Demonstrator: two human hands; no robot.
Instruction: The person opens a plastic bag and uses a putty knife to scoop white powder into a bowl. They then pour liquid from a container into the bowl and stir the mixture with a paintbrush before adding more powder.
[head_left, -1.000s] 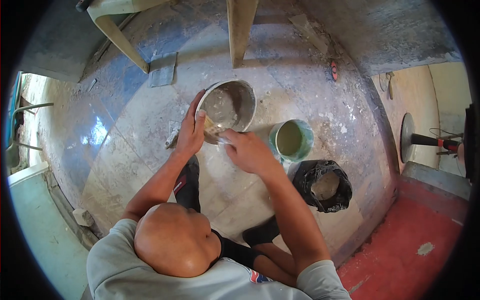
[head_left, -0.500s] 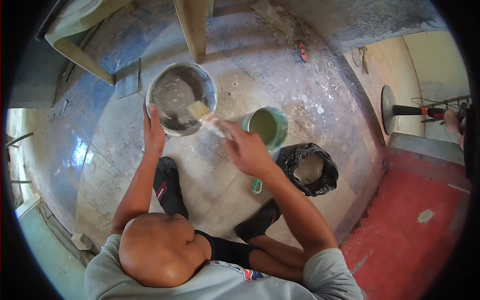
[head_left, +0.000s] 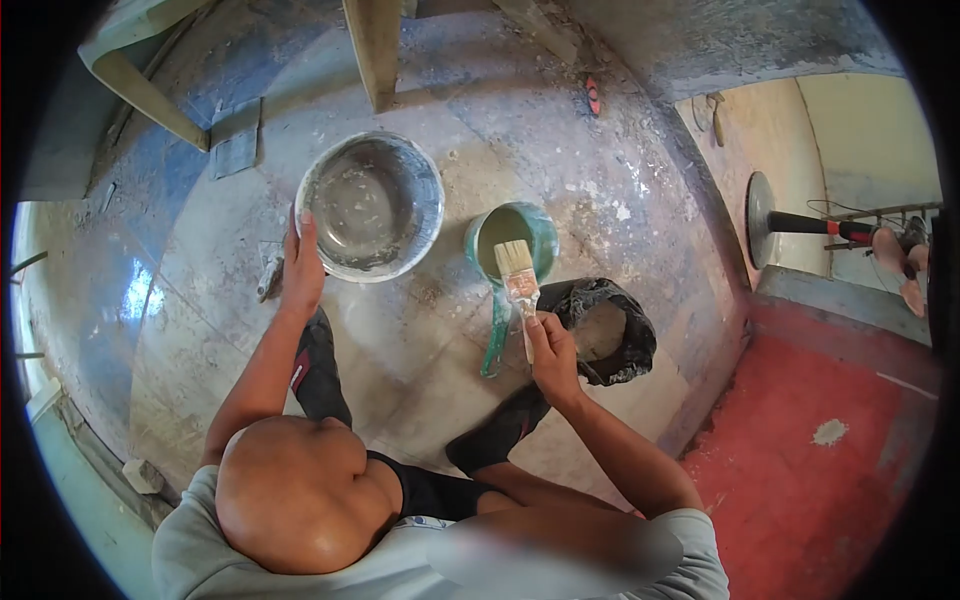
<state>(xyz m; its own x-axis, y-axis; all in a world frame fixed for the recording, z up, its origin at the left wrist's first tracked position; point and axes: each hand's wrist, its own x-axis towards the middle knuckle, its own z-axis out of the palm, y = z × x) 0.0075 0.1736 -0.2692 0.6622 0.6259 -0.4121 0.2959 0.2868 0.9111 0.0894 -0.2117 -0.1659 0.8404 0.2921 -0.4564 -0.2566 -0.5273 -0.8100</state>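
My left hand (head_left: 302, 262) grips the near left wall of a whitish bucket (head_left: 428, 225), thumb over the rim. Grey residue coats the bucket's inside. A flat paintbrush (head_left: 516, 270) with pale bristles is pinched by its handle in my right hand (head_left: 553, 350). Its bristles point away from me, over the near part of a green dipper (head_left: 546, 240) holding murky liquid. The dipper's long handle (head_left: 495, 335) extends toward me. Beside my right hand sits a black plastic bag (head_left: 640, 335) with grey powdery material inside.
A scraper-like tool (head_left: 270, 270) lies left of my left wrist. Chair legs (head_left: 372, 55) stand beyond the bucket. A flat grey piece (head_left: 236, 138) and a small red object (head_left: 592, 96) lie on the floor. At the right, another person's hand (head_left: 900, 268) is near a long-handled disc tool (head_left: 760, 220).
My right hand has drawn the paintbrush out of the bucket and moved it right, over the dipper. The left hand stays on the bucket, whose inside now shows more openly.
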